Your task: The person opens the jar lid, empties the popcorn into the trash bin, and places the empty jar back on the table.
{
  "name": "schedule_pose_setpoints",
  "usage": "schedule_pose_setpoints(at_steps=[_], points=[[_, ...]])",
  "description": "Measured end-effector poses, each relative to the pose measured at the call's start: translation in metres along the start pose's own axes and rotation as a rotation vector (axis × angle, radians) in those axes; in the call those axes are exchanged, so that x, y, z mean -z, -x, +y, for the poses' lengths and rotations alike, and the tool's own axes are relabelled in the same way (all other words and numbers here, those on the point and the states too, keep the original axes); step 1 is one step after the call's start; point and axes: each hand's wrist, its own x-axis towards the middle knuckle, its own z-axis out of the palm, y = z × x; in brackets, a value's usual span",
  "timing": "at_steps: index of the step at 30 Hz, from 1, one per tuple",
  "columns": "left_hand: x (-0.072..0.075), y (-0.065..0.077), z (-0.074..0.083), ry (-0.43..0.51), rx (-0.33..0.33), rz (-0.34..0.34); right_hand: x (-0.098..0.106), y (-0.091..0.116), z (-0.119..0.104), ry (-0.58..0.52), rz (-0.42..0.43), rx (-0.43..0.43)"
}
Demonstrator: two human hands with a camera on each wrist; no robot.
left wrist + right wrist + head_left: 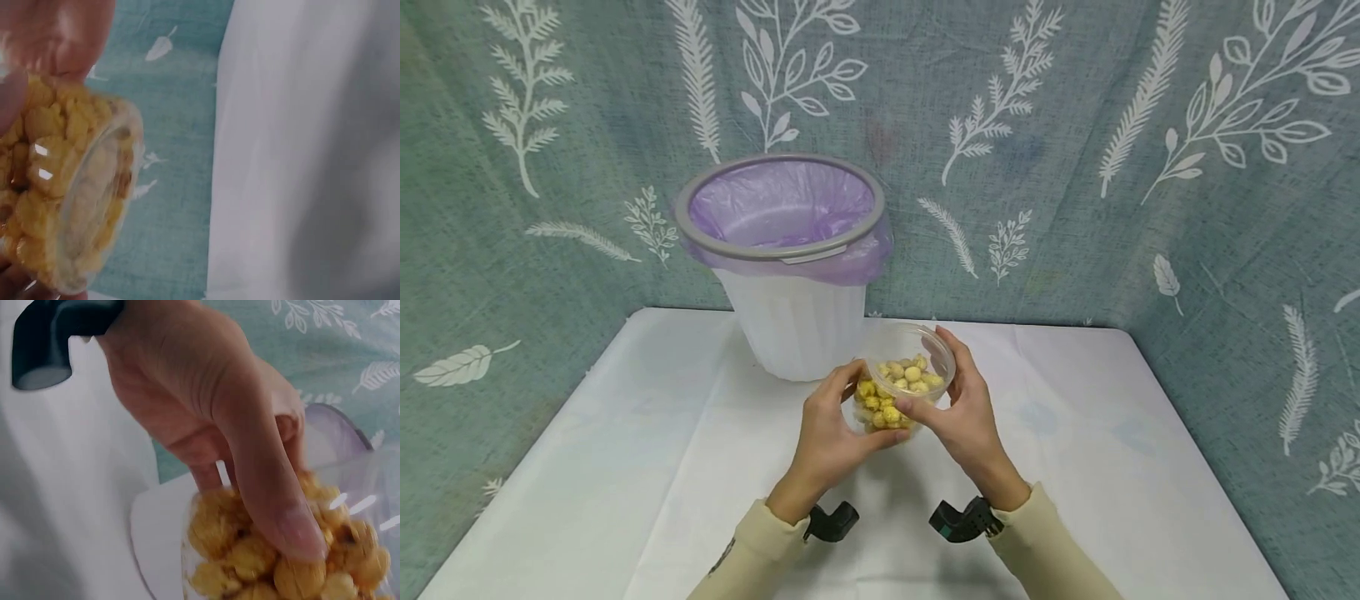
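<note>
Caution: spill and slip risk at the clear jar point(880, 414)

Location: the clear jar, loaded with yellow popcorn point(913, 374), is held between 2 hands and appears to be off the white table point(1075, 433). The bin point(790, 321) stands just beyond it.

Hazards (judged):
1. Spill. If the mouth is uncovered, further tilting would tip popcorn onto the table. A transparent lid cannot be confirmed or ruled out.
2. Slip. The wall looks smooth and curved; uneven pressure from the 2 sides could let the jar rotate or drop.
3. Deformation. Excess squeezing, if the wall is thin, could buckle it and push pieces upward.
4. Contact. A forward swing could strike the bin.

Hand condition:
- Left hand point(830, 435): partly spread to the jar's width, curled round its lower side, gripping it.
- Right hand point(966, 414): spread similarly, gripping the jar near its rim; the thumb point(289, 526) presses the near wall.
</note>
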Motion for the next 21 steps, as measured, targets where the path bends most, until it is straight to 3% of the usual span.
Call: schedule_pose_setpoints(at_steps=[4,10,21], points=[[-0.0061,0.0018,0.0013,-0.031,0.007,0.014,-0.003,0.0016,0.0003,0.02,0.048,-0.02],[-0.0045,0.0008,0.0013,-0.026,-0.007,-0.044,-0.0021,0.0028,0.0001,0.056,0.073,0.006],[-0.0004,-0.001,0.0009,-0.011,-0.033,-0.08,0.0011,0.0031,0.0004,0.059,0.066,0.049]])
